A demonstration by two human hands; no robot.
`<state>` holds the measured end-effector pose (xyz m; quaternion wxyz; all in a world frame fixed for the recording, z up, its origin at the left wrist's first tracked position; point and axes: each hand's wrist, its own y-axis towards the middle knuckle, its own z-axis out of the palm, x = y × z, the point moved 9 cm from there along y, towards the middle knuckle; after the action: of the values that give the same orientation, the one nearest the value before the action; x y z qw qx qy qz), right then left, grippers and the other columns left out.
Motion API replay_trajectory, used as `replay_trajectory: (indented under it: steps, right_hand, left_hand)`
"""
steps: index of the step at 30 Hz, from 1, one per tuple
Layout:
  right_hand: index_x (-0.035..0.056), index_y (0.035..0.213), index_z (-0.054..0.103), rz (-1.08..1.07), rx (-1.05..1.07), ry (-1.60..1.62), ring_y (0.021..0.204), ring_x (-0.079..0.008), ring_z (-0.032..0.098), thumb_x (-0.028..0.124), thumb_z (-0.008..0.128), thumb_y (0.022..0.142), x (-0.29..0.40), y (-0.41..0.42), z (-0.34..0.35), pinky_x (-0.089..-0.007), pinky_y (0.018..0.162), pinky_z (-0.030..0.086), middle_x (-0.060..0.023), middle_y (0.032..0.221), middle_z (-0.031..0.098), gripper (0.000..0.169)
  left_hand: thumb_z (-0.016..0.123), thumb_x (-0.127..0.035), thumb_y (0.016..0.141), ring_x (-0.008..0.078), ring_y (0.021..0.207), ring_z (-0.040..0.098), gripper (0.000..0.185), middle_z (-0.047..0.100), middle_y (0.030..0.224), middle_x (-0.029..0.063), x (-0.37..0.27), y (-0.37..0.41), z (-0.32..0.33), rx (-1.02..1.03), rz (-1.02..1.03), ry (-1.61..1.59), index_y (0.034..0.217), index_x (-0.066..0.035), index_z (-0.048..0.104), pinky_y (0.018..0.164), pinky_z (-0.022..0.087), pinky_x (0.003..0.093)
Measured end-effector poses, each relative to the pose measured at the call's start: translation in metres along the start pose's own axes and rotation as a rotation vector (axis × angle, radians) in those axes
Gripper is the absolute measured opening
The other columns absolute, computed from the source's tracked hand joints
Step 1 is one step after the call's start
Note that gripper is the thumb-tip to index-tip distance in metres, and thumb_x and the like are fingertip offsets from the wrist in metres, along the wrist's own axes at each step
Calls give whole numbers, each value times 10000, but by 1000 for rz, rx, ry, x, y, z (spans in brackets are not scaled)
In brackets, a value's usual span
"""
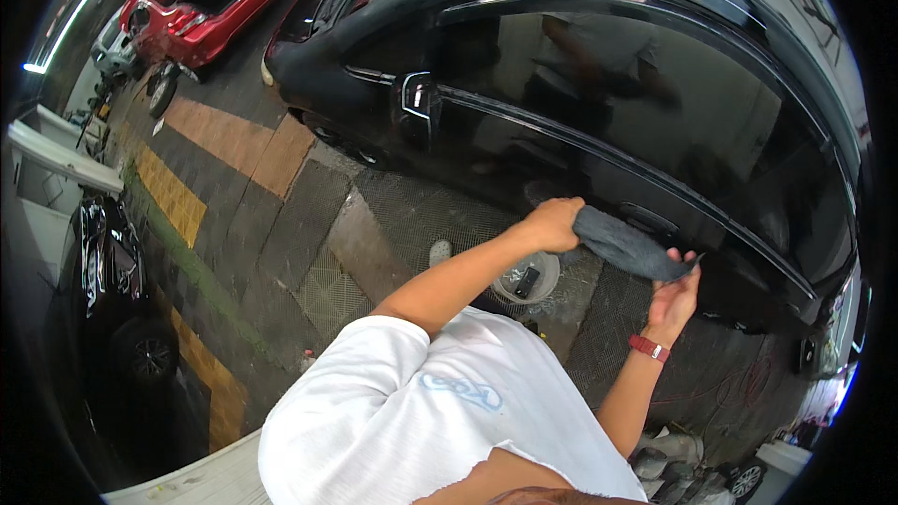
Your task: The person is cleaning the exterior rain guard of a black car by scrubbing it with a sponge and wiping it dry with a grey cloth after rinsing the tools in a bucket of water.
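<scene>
A grey microfiber cloth [628, 244] stretches between my two hands beside the door of a black car [501, 144]. My left hand [558, 224] grips its left end in closed fingers, near the door panel. At the cloth's other end, my right hand [673, 298] holds a corner between thumb and fingers, palm partly turned up, a red band on the wrist. The cloth hangs just below the door handle [645, 219]; whether it touches the paint I cannot tell. Beneath my left forearm stands a light round bucket [554, 283] with a dark rectangular object [526, 282] in or over it.
A grey clog [440, 251] shows on the textured floor mats. The car's side mirror [417, 102] juts out at left. Further off are a red car [210, 14] with its trunk raised and a dark vehicle [119, 294]. A red hose [744, 382] lies coiled at lower right.
</scene>
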<state>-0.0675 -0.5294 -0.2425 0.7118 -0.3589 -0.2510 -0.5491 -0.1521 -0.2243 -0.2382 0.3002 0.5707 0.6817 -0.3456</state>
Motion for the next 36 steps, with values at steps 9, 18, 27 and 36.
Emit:
replay_trajectory:
  steps: [9, 18, 27, 36]
  right_hand:
    - [53, 1366, 617, 489, 66, 206, 1259, -301, 626, 761, 589, 957, -201, -69, 6, -492, 1053, 537, -153, 1335, 664, 818]
    - [14, 1310, 671, 369, -51, -123, 1224, -267, 690, 348, 634, 1079, -183, -76, 77, -454, 1077, 553, -140, 1337, 713, 408]
    - [106, 1607, 382, 578, 131, -223, 1442, -361, 504, 662, 529, 1040, -294, -132, 208, -640, 1076, 507, -160, 1608, 471, 808]
    - [21, 1370, 575, 215, 30, -300, 1259, -290, 627, 627, 569, 1041, -277, -120, 287, -455, 1075, 531, -142, 1330, 643, 690]
  left_hand:
    - [926, -163, 656, 427, 1396, 541, 790, 509, 1553, 253, -54, -74, 58, 212, 557, -244, 1342, 44, 595, 1152, 472, 449]
    - [881, -485, 842, 249, 1334, 591, 847, 616, 1441, 144, 68, -64, -2, 211, -106, -1182, 1490, -60, 539, 1120, 470, 363]
    - [844, -321, 892, 183, 953, 677, 383, 696, 960, 45, 154, -76, -136, -65, -41, -1234, 1120, -92, 639, 898, 546, 366]
    - [887, -292, 765, 341, 856, 728, 295, 757, 896, 106, 97, -118, -211, -169, 765, -764, 882, -76, 724, 822, 557, 428]
